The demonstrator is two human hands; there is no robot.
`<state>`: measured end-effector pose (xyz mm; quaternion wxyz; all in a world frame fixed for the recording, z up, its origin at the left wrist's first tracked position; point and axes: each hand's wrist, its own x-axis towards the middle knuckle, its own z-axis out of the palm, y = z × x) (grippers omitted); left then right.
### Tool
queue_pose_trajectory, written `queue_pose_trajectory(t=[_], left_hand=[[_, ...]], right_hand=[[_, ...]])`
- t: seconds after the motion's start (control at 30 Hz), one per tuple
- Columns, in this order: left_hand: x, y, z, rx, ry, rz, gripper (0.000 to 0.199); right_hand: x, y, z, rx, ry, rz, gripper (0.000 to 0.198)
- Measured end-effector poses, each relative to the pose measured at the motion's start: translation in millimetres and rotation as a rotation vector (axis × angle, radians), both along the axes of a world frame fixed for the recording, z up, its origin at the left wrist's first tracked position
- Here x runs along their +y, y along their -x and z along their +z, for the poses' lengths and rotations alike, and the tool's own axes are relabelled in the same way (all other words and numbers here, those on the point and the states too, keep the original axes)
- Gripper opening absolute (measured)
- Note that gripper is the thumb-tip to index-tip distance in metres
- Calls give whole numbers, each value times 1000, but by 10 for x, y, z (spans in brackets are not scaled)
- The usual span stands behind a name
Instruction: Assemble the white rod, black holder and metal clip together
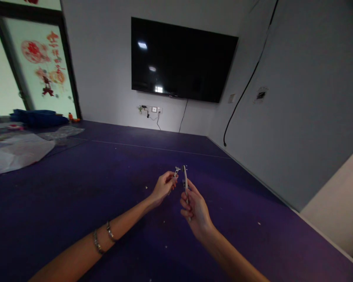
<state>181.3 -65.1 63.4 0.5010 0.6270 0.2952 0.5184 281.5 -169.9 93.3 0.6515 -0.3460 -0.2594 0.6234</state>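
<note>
My left hand (pixel 166 186) is closed around the handle of what looks like a small safety razor (pixel 177 170), its T-shaped metal head pointing up and away. In my right hand (pixel 194 204) is a pale toothbrush (pixel 185 179), held upright with its dark bristles facing the razor head. A narrow gap separates the bristles from the razor. Small shiny bits show behind the toothbrush, too small to name. Both hands are above the purple floor (pixel 129 227).
White plastic sheeting (pixel 20 150) and a blue bundle (pixel 38 117) lie at the left. A television (pixel 182 60) hangs on the far wall above sockets (pixel 154 109). A black cable (pixel 247 84) dangles by the right wall. Pale scraps dot the floor.
</note>
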Motion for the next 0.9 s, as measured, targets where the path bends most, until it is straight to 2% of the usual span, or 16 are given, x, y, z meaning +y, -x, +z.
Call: queue_pose_trajectory(t=[0.13, 0.27, 0.47, 0.63, 0.9], left_hand=[[-56, -32, -1, -33, 25, -60, 24], [-80, -39, 21, -80, 38, -49, 23], [-105, -33, 68, -81, 61, -41, 23], [-93, -57, 82, -83, 54, -7, 20], [-69, -64, 28, -106, 69, -24, 22]], right_hand=[[44, -8, -1, 6, 1, 0, 51], [-4, 38, -23, 21, 4, 7, 51], [25, 36, 57, 43, 8, 2, 50], [10, 61, 0, 32, 33, 70, 51], [38, 29, 16, 36, 6, 15, 51]])
